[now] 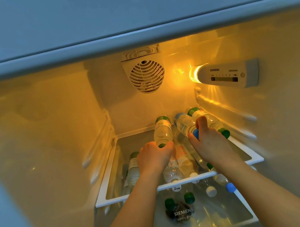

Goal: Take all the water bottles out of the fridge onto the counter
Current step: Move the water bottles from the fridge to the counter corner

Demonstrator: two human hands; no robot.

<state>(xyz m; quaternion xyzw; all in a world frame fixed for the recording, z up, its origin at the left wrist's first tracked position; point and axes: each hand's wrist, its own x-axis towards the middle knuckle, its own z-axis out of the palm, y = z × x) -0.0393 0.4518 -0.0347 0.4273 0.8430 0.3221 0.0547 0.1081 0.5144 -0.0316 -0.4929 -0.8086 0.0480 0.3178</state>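
On the top glass shelf (254, 160) of the fridge, the left hand (155, 155) grips a green-capped water bottle (162, 130); the right hand (209, 140) grips a blue-capped bottle (185, 124). The control panel (226, 75) reads "SIEMENS"; the lower shelf (184, 214) reads "SIEMENS safety".

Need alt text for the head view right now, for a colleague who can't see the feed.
Both hands reach onto the top glass shelf of an open, lit fridge: the left hand grips the neck end of a green-capped bottle, the right hand holds a blue-capped bottle beside another green-capped one. More bottles lie on the shelves below.
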